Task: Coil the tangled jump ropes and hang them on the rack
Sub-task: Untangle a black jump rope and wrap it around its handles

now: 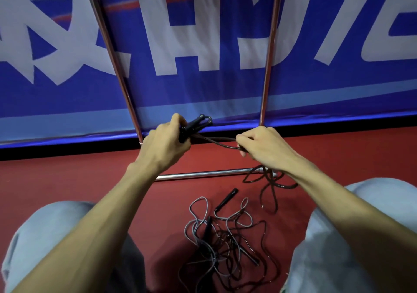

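Down by the rack (203,174), we're gripping a rope's handles (195,124) in our left hand (165,140), pinching its floppy, light cord (216,138) in the right hand (259,144); more ropes (223,236) are lying tangled on the floor (67,180).

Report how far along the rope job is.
Done: no coil hangs on the rack poles in view. In hand: the left hand grips a black rope's handles, the right hand pinches its cord, whose slack trails to the floor. Left: the tangled pile lying there.
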A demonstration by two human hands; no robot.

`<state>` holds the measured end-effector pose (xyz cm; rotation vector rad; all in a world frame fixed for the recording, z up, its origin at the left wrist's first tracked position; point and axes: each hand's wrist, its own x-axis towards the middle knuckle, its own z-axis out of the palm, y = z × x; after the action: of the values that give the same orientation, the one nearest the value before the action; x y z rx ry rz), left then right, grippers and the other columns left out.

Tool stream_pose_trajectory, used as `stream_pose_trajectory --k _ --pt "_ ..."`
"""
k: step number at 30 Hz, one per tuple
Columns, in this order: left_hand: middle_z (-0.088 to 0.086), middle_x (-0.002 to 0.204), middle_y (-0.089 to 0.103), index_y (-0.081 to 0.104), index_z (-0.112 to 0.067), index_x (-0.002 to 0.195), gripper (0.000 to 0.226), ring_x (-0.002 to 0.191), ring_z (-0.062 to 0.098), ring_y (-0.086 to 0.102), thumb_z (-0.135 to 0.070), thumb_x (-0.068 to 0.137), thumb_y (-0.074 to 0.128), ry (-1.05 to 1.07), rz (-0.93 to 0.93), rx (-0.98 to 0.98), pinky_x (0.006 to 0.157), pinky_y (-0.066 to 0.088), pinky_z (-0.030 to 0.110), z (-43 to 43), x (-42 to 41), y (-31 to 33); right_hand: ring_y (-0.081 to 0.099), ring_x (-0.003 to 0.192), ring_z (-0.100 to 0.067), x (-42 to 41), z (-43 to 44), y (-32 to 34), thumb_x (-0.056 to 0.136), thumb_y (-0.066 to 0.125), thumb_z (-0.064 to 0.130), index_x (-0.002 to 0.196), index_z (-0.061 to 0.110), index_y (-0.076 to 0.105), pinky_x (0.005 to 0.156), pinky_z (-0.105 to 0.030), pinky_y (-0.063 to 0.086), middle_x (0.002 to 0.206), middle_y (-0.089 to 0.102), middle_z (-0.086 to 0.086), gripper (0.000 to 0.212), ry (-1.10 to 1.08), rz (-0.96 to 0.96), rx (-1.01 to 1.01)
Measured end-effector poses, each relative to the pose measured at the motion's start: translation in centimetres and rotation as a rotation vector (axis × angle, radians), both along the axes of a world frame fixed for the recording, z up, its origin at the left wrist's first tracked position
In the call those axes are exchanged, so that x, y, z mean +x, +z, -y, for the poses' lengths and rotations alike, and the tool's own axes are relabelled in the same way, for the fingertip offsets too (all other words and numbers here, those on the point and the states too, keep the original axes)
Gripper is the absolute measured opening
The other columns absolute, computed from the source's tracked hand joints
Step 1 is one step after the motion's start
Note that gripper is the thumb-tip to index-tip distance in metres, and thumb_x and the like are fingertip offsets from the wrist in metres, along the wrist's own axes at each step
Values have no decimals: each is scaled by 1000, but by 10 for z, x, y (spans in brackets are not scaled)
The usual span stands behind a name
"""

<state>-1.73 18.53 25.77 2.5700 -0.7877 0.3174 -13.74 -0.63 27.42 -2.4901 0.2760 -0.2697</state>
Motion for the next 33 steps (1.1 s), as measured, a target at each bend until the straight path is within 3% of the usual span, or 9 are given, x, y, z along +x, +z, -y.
stream_pose_trajectory --k 6,10,13,16,18,21,24,29,33 --pt "8 110 66 53 -20 116 32 96 41 59 -24 84 57 71 23 171 69 39 36 -4 5 -7 34 41 -9 -8 -14 14 91 44 23 56 16 52 48 -25 33 43 40 4 36 259 -199 145" --pt "6 97 66 53 -23 105 29 78 32 51 -26 77 61 52 -1 248 65 37 34 5 0 -6 30 53 -13 -8 -20 26 91 54 45 62 9 45 54 -35 27 55 36 -2 47 296 -9 -107" --pt "1 97 67 57 -27 102 31 77 28 53 -33 74 66 -51 -28 348 65 41 33 7 -6 -5 43 59 -19 -6 -16 27 85 61 52 71 11 56 58 -35 35 58 49 2 43 242 134 -156" --pt "-5 93 68 58 -28 96 35 88 24 62 -54 74 67 -220 -29 410 69 48 34 14 -22 -9 55 69 -25 1 -6 21 85 61 50 79 17 62 65 -38 45 66 61 1 33 144 274 -186" --pt "-8 78 62 54 -27 84 46 77 20 57 -71 71 61 -304 -26 393 65 44 32 20 -33 -8 57 72 -26 5 4 19 86 61 48 82 18 63 65 -38 46 66 61 1 29 41 329 -184" --pt "-5 60 54 51 -24 76 51 62 16 51 -74 69 51 -470 -68 197 57 41 33 25 -44 -1 56 76 -27 9 19 14 88 60 44 85 17 63 64 -37 44 68 61 0 27 -86 349 -172" --pt "-4 58 51 55 -24 76 32 54 12 45 -56 74 57 -571 -183 -1 54 38 27 21 -46 9 54 78 -29 10 24 6 89 58 44 89 20 58 64 -37 42 72 63 1 23 -139 360 -129" --pt "5 57 50 56 -7 78 17 47 19 41 -23 78 50 -508 -698 -441 43 32 24 17 -52 11 45 61 -22 14 18 -10 90 57 40 82 24 50 62 -36 41 59 53 1 19 -109 272 -48" --pt "13 62 49 58 -18 118 29 43 17 35 -17 94 44 -369 -840 -824 42 24 18 14 -43 20 36 52 -12 17 9 -7 93 55 38 75 22 56 57 -28 33 55 47 -2 24 -11 252 18"
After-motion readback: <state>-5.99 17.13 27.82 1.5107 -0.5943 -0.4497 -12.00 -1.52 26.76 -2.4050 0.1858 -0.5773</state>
